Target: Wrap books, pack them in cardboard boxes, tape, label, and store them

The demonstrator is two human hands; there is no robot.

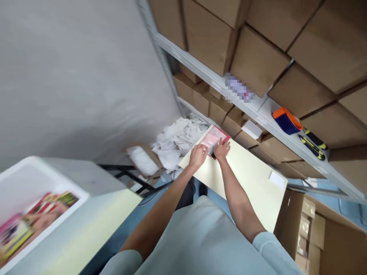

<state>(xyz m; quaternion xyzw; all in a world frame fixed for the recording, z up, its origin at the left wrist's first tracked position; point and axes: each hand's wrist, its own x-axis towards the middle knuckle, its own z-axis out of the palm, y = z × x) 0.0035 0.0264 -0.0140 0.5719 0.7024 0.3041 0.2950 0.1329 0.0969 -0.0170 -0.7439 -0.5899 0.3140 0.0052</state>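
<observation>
A flat pink-and-red packet (213, 136) with a shiny, clear-looking surface lies at the far end of a cream tabletop (249, 179). My left hand (198, 156) is at the packet's near left edge, its fingers bent together in a pinch there. My right hand (221, 149) rests on the packet's right side with its fingers stretched forward and slightly apart. Something small and dark shows between the hands at the near edge, partly hidden by my right hand. What is printed on the packet is too small to read.
Shelves full of cardboard boxes (255, 57) rise beyond the table. A tape dispenser (286, 120) and a yellow-black cutter (312, 148) lie on the shelf ledge. Paper scraps (179, 139) heap by the wall. A white bin (65, 179) holds colourful packs; an open carton (329, 225) stands right.
</observation>
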